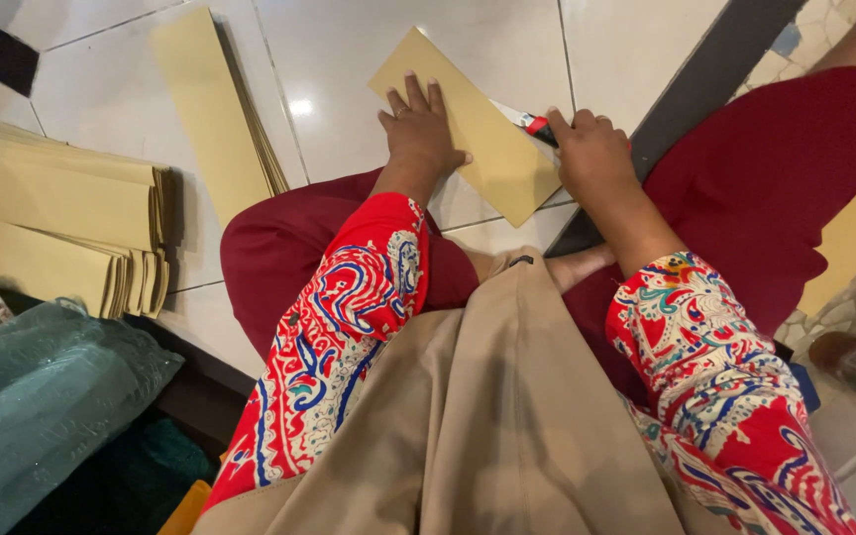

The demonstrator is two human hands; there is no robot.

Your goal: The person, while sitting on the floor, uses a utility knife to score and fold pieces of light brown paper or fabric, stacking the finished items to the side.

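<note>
A beige cloth (507, 416) lies over the lap, closest to the viewer. The left hand (416, 134) presses flat, fingers spread, on a yellow paper strip (478, 129) on the white tiled floor (349, 59). The right hand (591, 154) is closed around a red cutter (535, 125), its blade at the strip's edge. Stacks of strips (61, 218) lie left.

My left hand (418, 129) lies flat, palm down, fingers spread and pointing away from me, wrist straight. My right hand (591, 149) is curled into a closed grip, knuckles up, thumb tucked toward the left. Both forearms reach forward from red patterned sleeves, elbows bent, converging slightly ahead of my knees.
</note>
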